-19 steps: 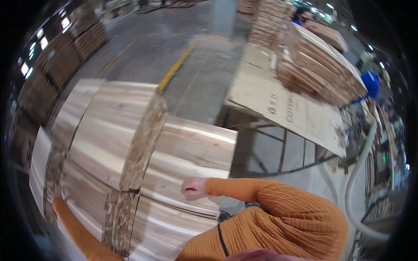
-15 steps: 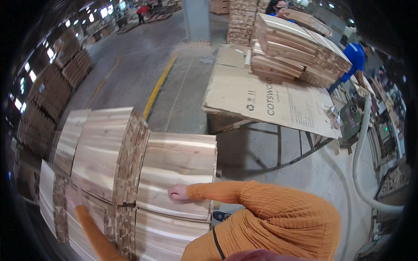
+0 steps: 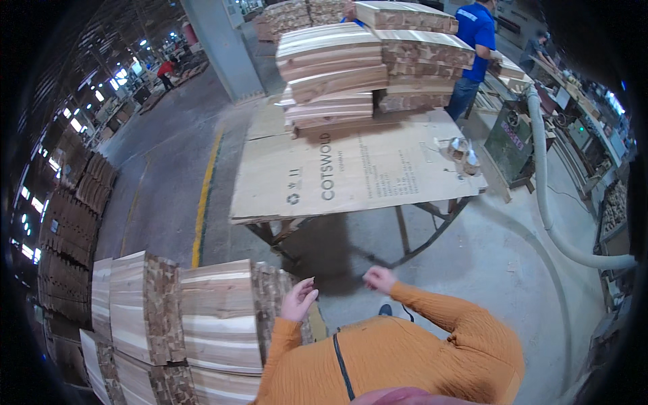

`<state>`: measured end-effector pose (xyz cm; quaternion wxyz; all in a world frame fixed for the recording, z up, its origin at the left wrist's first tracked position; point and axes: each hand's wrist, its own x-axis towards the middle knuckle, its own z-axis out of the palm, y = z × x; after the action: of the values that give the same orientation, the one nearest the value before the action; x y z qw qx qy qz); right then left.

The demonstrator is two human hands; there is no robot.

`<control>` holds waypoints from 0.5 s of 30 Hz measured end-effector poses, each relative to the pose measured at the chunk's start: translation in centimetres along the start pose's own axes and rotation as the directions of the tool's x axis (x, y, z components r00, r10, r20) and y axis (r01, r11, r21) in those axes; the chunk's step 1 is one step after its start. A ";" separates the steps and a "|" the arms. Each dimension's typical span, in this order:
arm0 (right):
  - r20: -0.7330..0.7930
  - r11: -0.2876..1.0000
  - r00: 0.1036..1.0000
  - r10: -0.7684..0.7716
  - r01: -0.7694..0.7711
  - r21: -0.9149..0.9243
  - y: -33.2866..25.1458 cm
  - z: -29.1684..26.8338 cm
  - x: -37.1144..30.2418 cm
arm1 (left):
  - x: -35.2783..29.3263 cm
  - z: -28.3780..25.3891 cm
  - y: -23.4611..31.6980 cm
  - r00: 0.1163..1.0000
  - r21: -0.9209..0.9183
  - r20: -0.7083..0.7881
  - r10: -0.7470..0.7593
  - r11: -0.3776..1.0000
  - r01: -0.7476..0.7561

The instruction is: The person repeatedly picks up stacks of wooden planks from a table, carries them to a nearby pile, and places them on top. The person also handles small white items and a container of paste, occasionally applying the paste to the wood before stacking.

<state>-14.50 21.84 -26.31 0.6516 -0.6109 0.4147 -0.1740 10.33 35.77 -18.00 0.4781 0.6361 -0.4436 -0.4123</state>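
My left hand (image 3: 299,299) is raised beside the nearest wooden panel stack (image 3: 219,314), fingers apart and nothing in them. Farther right, my right hand (image 3: 380,278) hovers in front of the table, its fingers loosely curled, with nothing visible in them. Light and brown striped panels top the stacks at the left, and their blocky ends face right. Ahead stands a table covered with a flattened cardboard sheet (image 3: 385,165). Tall piles of wooden panels (image 3: 331,57) rest on its far part.
A person in a blue shirt (image 3: 476,30) stands behind the table at the right. A pale hose (image 3: 540,162) curves down beside a green machine (image 3: 509,138). A grey pillar (image 3: 223,50) rises at the back left. More wood piles (image 3: 67,236) line the far left.
Both hands have come off the panel stacks and moved right. The view has turned right, bringing the cardboard-covered table to the middle.
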 end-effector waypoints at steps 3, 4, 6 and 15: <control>-0.396 0.978 0.918 -0.020 0.100 0.182 2.4 -11.6 -1.9 | 4.1 3.8 -0.4 0.994 0.086 0.105 0.016 0.996 -0.025; -0.478 0.971 0.878 0.025 0.094 0.221 2.5 -14.3 -2.6 | 5.2 4.4 0.1 0.996 0.137 0.092 0.015 0.990 -0.028; -0.630 0.950 0.773 0.070 0.140 0.278 3.1 -18.4 -3.3 | 8.5 6.3 2.5 0.991 0.289 0.113 0.070 0.952 -0.100; -0.648 0.895 0.752 -0.118 0.363 0.259 -2.3 -21.3 5.4 | 20.4 9.1 7.7 0.974 0.323 0.161 0.160 0.924 -0.205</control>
<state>-26.64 3.54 -23.98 0.5541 -0.4354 0.4802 -0.5223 5.85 12.90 -14.39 0.3684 0.6357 -0.5956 -0.3248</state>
